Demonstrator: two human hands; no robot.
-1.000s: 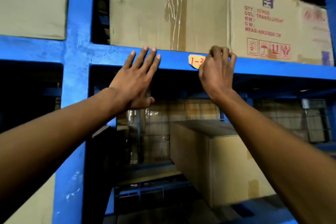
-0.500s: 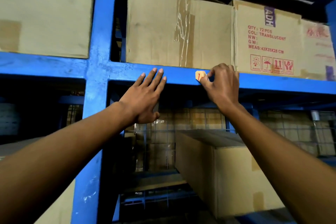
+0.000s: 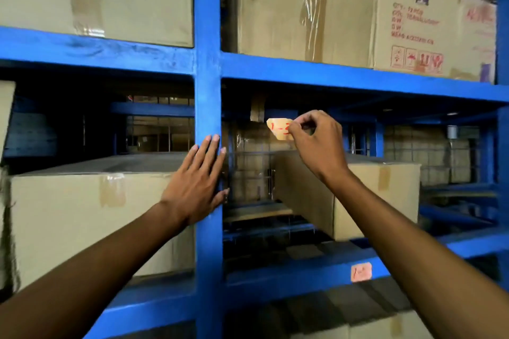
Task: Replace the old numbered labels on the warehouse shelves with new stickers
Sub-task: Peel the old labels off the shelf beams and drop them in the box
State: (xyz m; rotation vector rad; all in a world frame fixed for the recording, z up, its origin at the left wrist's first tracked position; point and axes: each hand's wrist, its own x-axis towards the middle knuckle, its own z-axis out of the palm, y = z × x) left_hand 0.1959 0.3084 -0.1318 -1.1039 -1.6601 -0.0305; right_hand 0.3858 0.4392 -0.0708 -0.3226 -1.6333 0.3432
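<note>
Right of the blue post (image 3: 208, 107), the right hand (image 3: 316, 143) holds a small yellow label (image 3: 278, 129) up in the air. Thumb and fingers pinch the label by its right edge. Red marks are written on it (they look like a one and a dash, and the rest is hidden by the fingers). The label is below the upper blue beam (image 3: 358, 77) and does not touch it. It hangs in front of the dark gap to the right of the post.

On the post itself, the left hand (image 3: 197, 187) lies flat. Its fingers are spread out and point up, and they hold nothing. The thumb wraps around the right side of the post.

Low down and to the right of the post, a pink label (image 3: 361, 272) is stuck on the lower blue beam (image 3: 289, 278). It has red marks too, but they are too blurry to read.

Big brown boxes sit all around the post. A taped box (image 3: 300, 5) stands up high, just to the right of it. Further right of the post is a box with red print (image 3: 416, 22). Left of the post, behind the left hand, a wide box (image 3: 82, 217) sits on the shelf. Right of the post, behind the right arm, is another box (image 3: 371, 195).
</note>
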